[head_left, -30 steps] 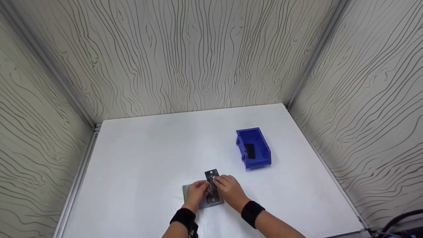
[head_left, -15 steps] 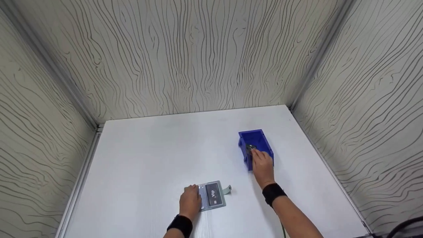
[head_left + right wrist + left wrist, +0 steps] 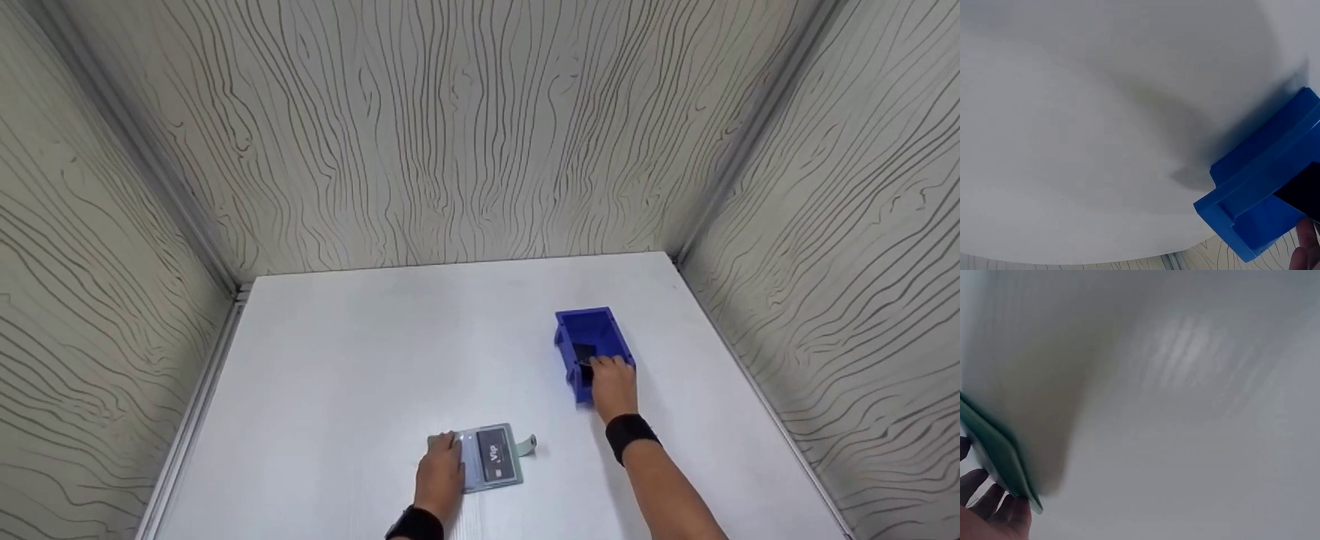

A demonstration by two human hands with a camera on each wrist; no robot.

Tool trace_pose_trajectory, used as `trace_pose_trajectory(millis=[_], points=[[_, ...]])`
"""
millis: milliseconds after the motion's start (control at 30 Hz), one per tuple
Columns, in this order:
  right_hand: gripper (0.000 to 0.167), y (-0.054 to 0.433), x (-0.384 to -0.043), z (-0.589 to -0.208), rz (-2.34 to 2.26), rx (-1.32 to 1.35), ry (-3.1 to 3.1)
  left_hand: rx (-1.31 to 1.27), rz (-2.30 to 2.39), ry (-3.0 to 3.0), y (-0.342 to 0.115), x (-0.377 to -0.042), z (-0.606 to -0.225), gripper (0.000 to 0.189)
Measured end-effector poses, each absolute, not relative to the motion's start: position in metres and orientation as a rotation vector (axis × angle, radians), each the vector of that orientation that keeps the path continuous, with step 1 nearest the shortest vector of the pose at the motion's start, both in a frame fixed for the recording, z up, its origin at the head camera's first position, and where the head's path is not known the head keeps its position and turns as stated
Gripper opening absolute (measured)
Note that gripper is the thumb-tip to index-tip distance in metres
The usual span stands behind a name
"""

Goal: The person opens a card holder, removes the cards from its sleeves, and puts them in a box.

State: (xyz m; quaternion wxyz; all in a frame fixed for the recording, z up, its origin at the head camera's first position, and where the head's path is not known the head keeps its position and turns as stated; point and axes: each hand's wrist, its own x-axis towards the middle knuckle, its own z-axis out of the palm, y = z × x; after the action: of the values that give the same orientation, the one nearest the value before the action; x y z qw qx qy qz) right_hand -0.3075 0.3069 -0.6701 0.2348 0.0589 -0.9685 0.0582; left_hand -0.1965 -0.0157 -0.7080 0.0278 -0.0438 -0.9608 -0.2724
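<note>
A pale green card holder [image 3: 471,463] lies spread on the white table in the head view, a black card marked "Vip" [image 3: 493,454] under its clear right sleeve. My left hand [image 3: 440,476] grips its left part, and in the left wrist view the fingertips [image 3: 1019,509] meet the green cover's edge. Farther right, my right hand [image 3: 615,384] reaches over the near end of a blue bin [image 3: 566,360]. It pinches a black card [image 3: 1303,191], whose edge meets the fingers in the right wrist view. Another dark flat piece [image 3: 584,350] shows inside the bin.
A strap with a snap [image 3: 528,445] sticks out from the holder's right side. Wood-grain patterned panels [image 3: 450,150] enclose the table [image 3: 360,360] at the back and both sides, with metal rails along the edges.
My right hand left the holder, carried a black card to the bin, and has since shifted toward its near end. My left hand moved onto the holder's left part, uncovering the Vip card.
</note>
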Motion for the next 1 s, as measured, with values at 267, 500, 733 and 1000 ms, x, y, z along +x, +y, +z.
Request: trace_pose_trajectory(millis=[267, 500, 733, 1000], points=[[0.024, 0.319, -0.293, -0.688, 0.148, 0.1, -2.733, -0.06, -0.917, -3.112, -0.009, -0.183, -0.712, 0.036], [0.025, 0.32, -0.3, -0.687, 0.14, 0.127, -2.8, -0.008, -0.928, -3.137, -0.01, -0.186, -0.708, 0.038], [0.02, 0.316, -0.312, -0.682, 0.095, 0.071, -2.9, -0.024, -0.879, -3.128, -0.012, -0.192, -0.706, 0.038], [0.017, 0.307, -0.326, -0.673, 0.082, 0.033, -2.947, -0.141, -0.815, -3.008, -0.019, -0.2, -0.708, 0.036]])
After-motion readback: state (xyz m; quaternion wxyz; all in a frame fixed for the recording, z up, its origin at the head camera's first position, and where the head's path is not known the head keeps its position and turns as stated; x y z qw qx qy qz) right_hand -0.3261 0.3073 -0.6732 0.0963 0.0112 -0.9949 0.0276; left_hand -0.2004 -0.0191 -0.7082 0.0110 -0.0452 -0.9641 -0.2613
